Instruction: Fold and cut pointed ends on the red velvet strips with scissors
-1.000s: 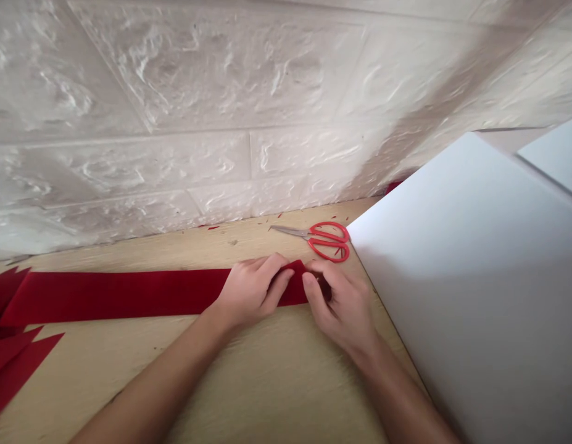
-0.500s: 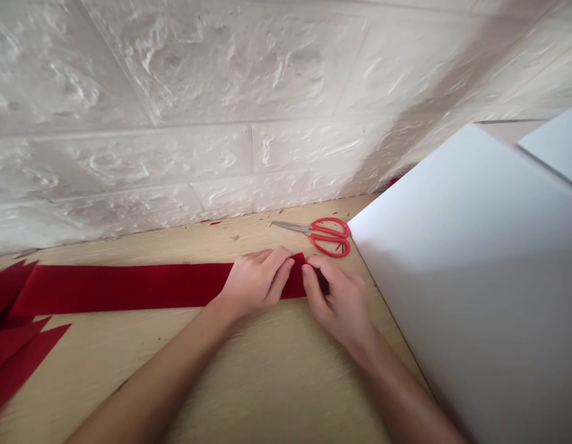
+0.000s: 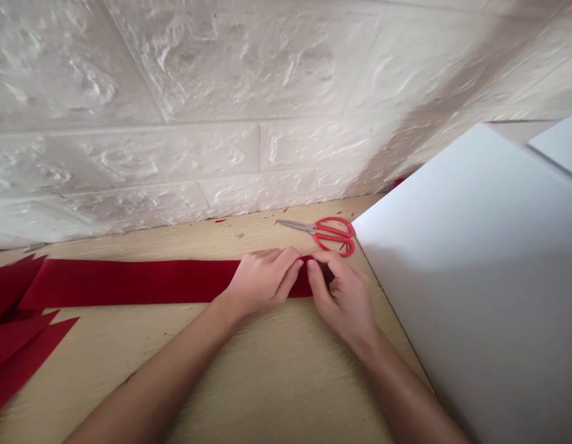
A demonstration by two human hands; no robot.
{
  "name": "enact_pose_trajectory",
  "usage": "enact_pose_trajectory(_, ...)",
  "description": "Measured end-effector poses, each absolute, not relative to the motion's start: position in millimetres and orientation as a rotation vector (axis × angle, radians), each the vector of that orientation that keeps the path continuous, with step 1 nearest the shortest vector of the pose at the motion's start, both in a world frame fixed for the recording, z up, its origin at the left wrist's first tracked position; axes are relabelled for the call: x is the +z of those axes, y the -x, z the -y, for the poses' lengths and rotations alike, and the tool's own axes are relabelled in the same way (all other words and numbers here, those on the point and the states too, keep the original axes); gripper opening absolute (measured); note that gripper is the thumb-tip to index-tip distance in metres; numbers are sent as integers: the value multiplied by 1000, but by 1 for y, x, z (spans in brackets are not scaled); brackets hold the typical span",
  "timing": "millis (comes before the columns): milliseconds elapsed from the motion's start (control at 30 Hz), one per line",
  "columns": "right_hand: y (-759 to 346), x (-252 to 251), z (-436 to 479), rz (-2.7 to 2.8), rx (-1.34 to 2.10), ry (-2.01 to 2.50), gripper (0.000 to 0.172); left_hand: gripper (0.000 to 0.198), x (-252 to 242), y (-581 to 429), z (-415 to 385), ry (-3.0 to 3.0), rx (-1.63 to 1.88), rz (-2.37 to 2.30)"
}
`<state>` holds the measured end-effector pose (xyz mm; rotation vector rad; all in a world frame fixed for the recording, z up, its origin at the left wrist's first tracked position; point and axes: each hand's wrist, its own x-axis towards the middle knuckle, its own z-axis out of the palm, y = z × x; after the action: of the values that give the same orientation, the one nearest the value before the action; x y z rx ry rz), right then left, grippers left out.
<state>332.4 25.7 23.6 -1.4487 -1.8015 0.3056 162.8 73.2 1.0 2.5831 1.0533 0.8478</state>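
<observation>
L hand (image 3: 262, 282) & R hand (image 3: 344, 297) both closed on the bunched end of a red velvet strip (image 3: 128, 282), which lies along a wood tabletop (image 3: 184, 370), red-handled scissors (image 3: 334, 236) just beyond. Firm, close fingertip pinch keeps nap & edges aligned.

The left hand (image 3: 262, 283) had slid toward 3 o'clock, and its fingertips had closed to just beside the right hand (image 3: 344, 299), narrowing the earlier gap. The raised fold of the red velvet strip (image 3: 128, 282) between them had sunk to a lower crease. The whole view had also shifted: the strip's angled left end had moved toward 3 o'clock in the frame, and the red-handled steel scissors (image 3: 313, 227) had drifted the same way, though less far.
</observation>
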Motion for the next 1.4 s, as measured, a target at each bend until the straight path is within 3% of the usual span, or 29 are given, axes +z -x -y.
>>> enact_pose_trajectory(433,-331,23,-28,1700,426,1432,13,27,9,-163,-71,-2556,671,-1082)
enact_pose_trajectory(767,-330,22,-29,1705,424,1436,12,26,5,-164,-72,-2579,738,-1145)
enact_pose_trajectory(1133,-331,21,-29,1695,429,1428,15,16,7,-168,-69,-2364,1099,-1073)
enact_pose_trajectory(1300,-330,18,-27,1632,513,1414,8,13,9,-168,-69,-2280,1098,-1076)
enact_pose_trajectory(1400,-329,16,-27,1557,545,1393,16,13,11,-167,-68,-2245,1064,-1113)
